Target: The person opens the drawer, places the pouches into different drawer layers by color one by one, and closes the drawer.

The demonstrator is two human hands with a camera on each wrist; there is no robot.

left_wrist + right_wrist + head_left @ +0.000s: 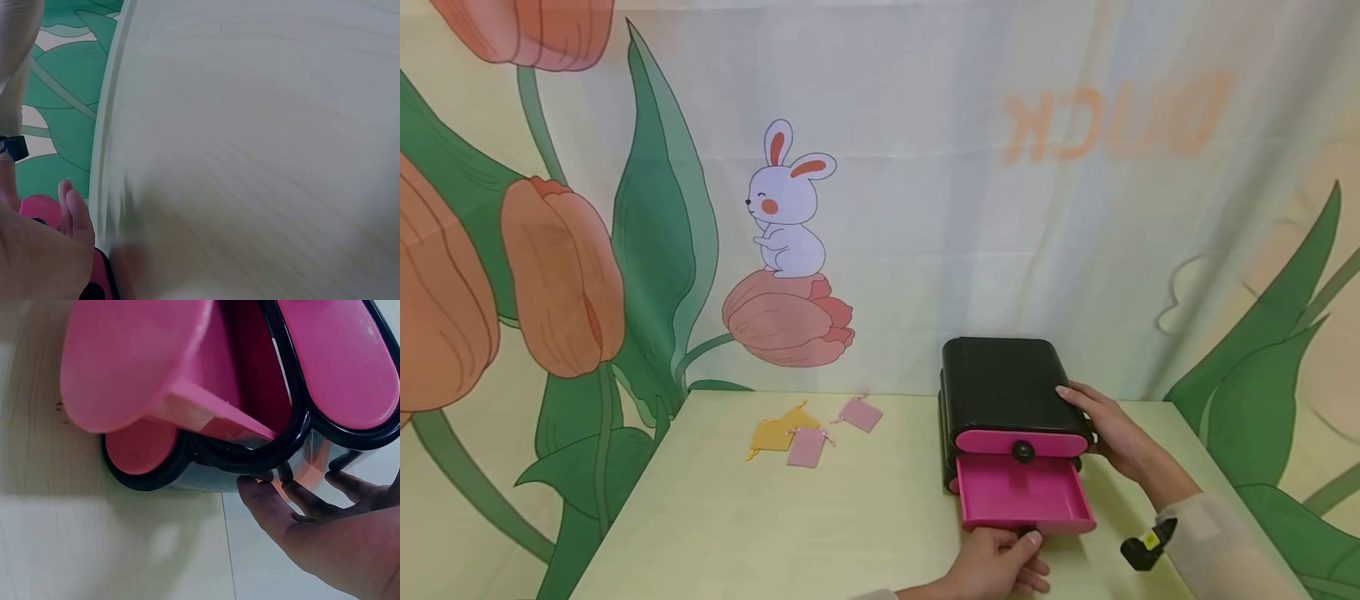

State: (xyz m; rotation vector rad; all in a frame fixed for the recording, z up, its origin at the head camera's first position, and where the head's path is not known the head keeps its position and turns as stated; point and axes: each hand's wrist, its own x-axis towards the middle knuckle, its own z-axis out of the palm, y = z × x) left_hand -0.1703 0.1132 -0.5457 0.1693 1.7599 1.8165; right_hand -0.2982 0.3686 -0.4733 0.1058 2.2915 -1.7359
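A black cabinet [1006,383] with pink drawer fronts stands at the right of the table. Its middle drawer [1026,492] is pulled out and looks empty inside. At that drawer's front edge, my left hand [992,567] pinches the black knob, thumb on top. My right hand [1112,433] rests along the cabinet's right side, thumb on the upper edge. In the right wrist view, the fingertips of the right hand [337,519] touch the cabinet's side, beside the slanting open drawer [131,362]. The left wrist view shows the left hand [47,256] at the lower left corner.
Two yellow pouches [775,433] and a pink pouch [806,447] lie together at the left of the table [850,517], with another pink pouch [861,414] just right of them. Behind hangs a curtain [910,208] printed with tulips and a rabbit.
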